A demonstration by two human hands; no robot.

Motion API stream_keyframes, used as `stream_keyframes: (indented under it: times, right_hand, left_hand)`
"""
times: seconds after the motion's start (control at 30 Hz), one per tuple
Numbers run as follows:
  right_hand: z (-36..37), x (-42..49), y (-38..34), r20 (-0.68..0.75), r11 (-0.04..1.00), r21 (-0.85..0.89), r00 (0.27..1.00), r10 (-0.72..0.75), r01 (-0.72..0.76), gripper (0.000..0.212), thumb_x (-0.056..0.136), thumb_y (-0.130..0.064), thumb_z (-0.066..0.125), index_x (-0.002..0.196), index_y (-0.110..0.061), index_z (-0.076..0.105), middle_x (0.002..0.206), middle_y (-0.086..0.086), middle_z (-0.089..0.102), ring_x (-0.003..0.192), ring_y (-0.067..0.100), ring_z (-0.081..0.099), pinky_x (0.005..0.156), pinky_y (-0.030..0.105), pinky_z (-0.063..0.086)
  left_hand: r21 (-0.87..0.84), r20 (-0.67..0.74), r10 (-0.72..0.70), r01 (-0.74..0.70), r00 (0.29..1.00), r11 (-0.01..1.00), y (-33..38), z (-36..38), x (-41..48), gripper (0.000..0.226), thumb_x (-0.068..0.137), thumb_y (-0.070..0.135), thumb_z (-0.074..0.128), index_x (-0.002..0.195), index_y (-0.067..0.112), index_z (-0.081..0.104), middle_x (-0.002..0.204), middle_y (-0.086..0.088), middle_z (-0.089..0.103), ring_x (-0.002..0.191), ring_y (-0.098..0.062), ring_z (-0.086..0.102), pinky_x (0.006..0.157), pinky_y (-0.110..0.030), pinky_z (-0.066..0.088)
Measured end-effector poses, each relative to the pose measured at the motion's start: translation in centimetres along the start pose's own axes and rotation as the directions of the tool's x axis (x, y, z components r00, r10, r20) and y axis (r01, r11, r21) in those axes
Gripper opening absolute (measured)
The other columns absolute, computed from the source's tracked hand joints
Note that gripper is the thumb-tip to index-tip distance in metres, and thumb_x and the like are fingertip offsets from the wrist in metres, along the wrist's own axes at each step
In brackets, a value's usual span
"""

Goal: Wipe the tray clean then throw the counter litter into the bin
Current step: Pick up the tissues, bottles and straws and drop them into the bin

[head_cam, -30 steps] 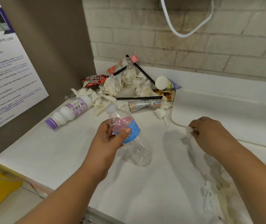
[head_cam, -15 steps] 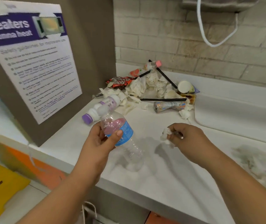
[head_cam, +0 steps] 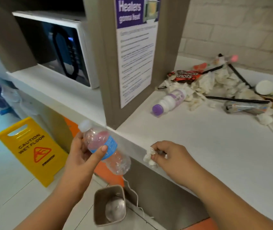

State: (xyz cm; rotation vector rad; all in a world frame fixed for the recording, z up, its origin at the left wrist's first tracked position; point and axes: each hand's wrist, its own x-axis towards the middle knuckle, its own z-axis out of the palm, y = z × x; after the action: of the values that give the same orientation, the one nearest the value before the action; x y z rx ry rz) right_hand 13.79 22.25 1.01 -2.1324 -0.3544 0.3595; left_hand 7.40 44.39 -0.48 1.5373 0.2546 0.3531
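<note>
My left hand point(head_cam: 84, 153) grips a clear plastic bottle point(head_cam: 106, 148) with a blue label and white cap, held out past the counter's front edge. Below it on the floor stands a small grey bin point(head_cam: 110, 205) with a clear item inside. My right hand point(head_cam: 169, 156) pinches a crumpled white tissue point(head_cam: 149, 157) over the counter edge. A litter pile point(head_cam: 215, 85) of tissues, black straws and wrappers lies at the back of the white counter point(head_cam: 215, 146), with a purple-capped white bottle point(head_cam: 169, 101) in front. The tray is out of view.
A grey partition with a purple-headed poster point(head_cam: 135, 52) divides the counter from a microwave point(head_cam: 56, 48) on the left. A yellow wet-floor sign point(head_cam: 31, 148) stands on the floor to the left of the bin. A white cord point(head_cam: 135, 196) hangs beside the bin.
The view has swung left and down, bringing the bin, floor sign and microwave into sight. Both hands moved from over the counter to its front edge, still holding the bottle and tissue.
</note>
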Motion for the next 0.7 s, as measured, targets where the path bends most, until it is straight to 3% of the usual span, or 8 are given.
stream_keyframes:
  times: [0.07,0.13,0.23,0.33,0.5,0.63,0.7]
  right_hand:
    - [2.5,0.9,0.3,0.090,1.000,0.010,0.996,0.019,-0.020,0.019,0.093,-0.015,0.055,0.081,-0.020,0.069,0.085,-0.009,0.068,0.072,0.003,0.065,0.074,0.014,0.053]
    - [4.9,2.3,1.5,0.166,0.997,-0.073,0.986,0.021,-0.009,0.019,0.093,-0.019,0.052,0.083,-0.020,0.068,0.085,-0.007,0.069,0.074,0.007,0.066,0.077,0.026,0.056]
    - [8.4,5.0,4.2,0.246,0.982,-0.186,0.969,0.017,0.030,0.020,0.092,-0.023,0.052,0.082,-0.023,0.069,0.086,-0.007,0.066,0.077,0.007,0.064,0.081,0.031,0.053]
    - [12.4,8.1,7.5,0.289,0.962,-0.271,0.956,0.056,0.026,0.014,0.091,-0.020,0.054,0.085,-0.023,0.066,0.102,-0.005,0.056,0.087,0.010,0.059,0.083,0.025,0.049]
    - [19.7,11.6,13.3,0.349,0.958,-0.286,0.927,0.138,-0.035,0.016,0.091,-0.014,0.053,0.097,-0.021,0.066,0.104,-0.003,0.050,0.088,0.009,0.051,0.063,0.005,0.037]
    - [24.6,13.2,16.6,0.388,0.967,-0.239,0.905,0.178,-0.087,0.036,0.089,-0.004,0.052,0.076,-0.038,0.056,0.097,-0.009,0.047,0.084,0.008,0.052,0.068,0.003,0.040]
    - [26.7,13.9,18.2,0.390,0.963,-0.247,0.899,0.202,-0.109,0.045,0.086,-0.004,0.054,0.062,-0.042,0.054,0.091,-0.011,0.046,0.083,0.009,0.053,0.076,0.015,0.047]
  left_hand:
    - [0.019,-0.056,-0.052,0.053,0.997,0.998,-1.9,-1.9,0.0,0.060,0.082,0.013,0.068,0.134,0.029,0.043,0.114,0.006,0.066,0.103,-0.004,0.063,0.089,-0.026,0.054]
    - [0.050,-0.094,-0.128,0.133,0.987,0.990,-4.2,-3.5,0.2,0.057,0.084,0.013,0.068,0.131,0.032,0.044,0.114,0.006,0.065,0.103,-0.006,0.063,0.094,-0.034,0.050]
    - [0.085,-0.142,-0.248,0.261,0.958,0.962,-7.6,-5.3,0.4,0.054,0.073,0.024,0.075,0.121,0.030,0.050,0.109,0.002,0.068,0.100,-0.012,0.065,0.094,-0.041,0.049]
    - [0.128,-0.216,-0.342,0.374,0.914,0.919,-10.8,-6.7,0.9,0.052,0.062,0.035,0.075,0.108,0.036,0.050,0.104,0.004,0.068,0.098,-0.014,0.065,0.089,-0.038,0.051]
    - [0.196,-0.307,-0.427,0.496,0.850,0.846,-16.7,-8.7,1.0,0.050,0.077,0.014,0.074,0.114,0.032,0.045,0.106,0.007,0.063,0.097,-0.010,0.061,0.085,-0.032,0.051]
    - [0.177,-0.371,-0.493,0.581,0.787,0.794,-21.1,-10.0,0.8,0.056,0.077,0.016,0.075,0.119,0.031,0.041,0.107,0.008,0.060,0.097,-0.009,0.060,0.084,-0.031,0.051]
    - [0.153,-0.396,-0.521,0.614,0.756,0.774,-23.1,-10.6,0.5,0.057,0.077,0.017,0.075,0.120,0.029,0.040,0.107,0.008,0.060,0.098,-0.010,0.059,0.084,-0.031,0.050]
